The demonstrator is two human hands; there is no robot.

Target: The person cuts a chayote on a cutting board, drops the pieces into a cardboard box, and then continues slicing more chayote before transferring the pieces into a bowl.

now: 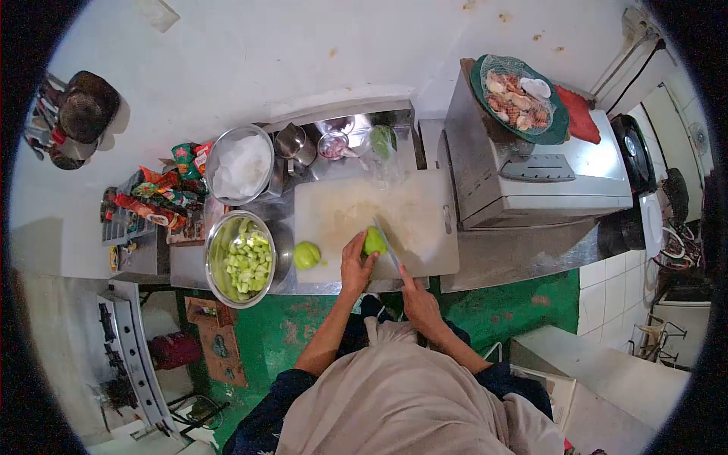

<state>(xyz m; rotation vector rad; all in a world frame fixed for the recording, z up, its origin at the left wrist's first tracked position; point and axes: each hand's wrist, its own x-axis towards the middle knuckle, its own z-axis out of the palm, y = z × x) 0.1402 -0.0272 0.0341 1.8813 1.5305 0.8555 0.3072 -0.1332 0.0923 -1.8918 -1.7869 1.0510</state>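
My left hand is closed on a light green vegetable, which looks like a chayote, and steadies it on the white cutting board. The handle of a knife is in my right hand; its blade lies along the right side of that chayote. Another chayote rests at the board's left front edge, left of my left hand. Farther left, a steel bowl holds pale green chopped pieces. Fingers and blade hide part of the chayote I hold.
Behind the chopped pieces stands a metal bowl with a white plastic bag. A steel pitcher, a small strainer and a clear bag are behind the board. Colourful packets sit left; a metal appliance bearing a green tray stands right.
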